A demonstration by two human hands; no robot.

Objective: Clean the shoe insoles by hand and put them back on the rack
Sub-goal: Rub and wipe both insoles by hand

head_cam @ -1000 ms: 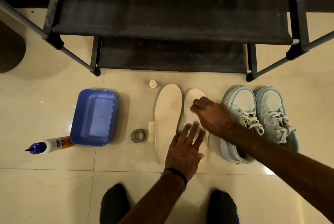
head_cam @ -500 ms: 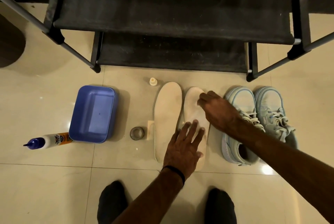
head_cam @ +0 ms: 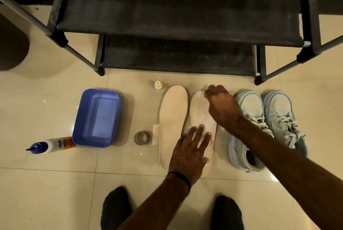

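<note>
Head view, looking down on a tiled floor [head_cam: 46,183] in front of a black shoe rack [head_cam: 178,16] with two fabric shelves. Two pale insoles lie side by side on the floor, just before the rack's lower shelf, toes toward the rack. The left insole [head_cam: 172,118] lies uncovered along most of its length. The right insole [head_cam: 199,118] is partly covered by both hands. The left hand [head_cam: 189,155], a dark band at its wrist, lies flat with straight, spread fingers pressing on the heel half of the right insole, its inner edge overlapping the left insole. The right hand [head_cam: 221,105] is at the toe end of the right insole with fingers curled downward; whether it pinches anything cannot be told.

A pair of light blue sneakers [head_cam: 267,124] stands just right of the insoles, the right forearm crossing above the nearer shoe. Left of the insoles sit a small grey ring-shaped object [head_cam: 141,138] and a pale cap [head_cam: 157,85] near the left insole's toe. Farther left stands a blue plastic tub [head_cam: 97,118], and a glue bottle [head_cam: 50,145] with a blue nozzle lies on its side touching the tub's near corner. Two dark-socked feet [head_cam: 117,209] show at the bottom edge.
</note>
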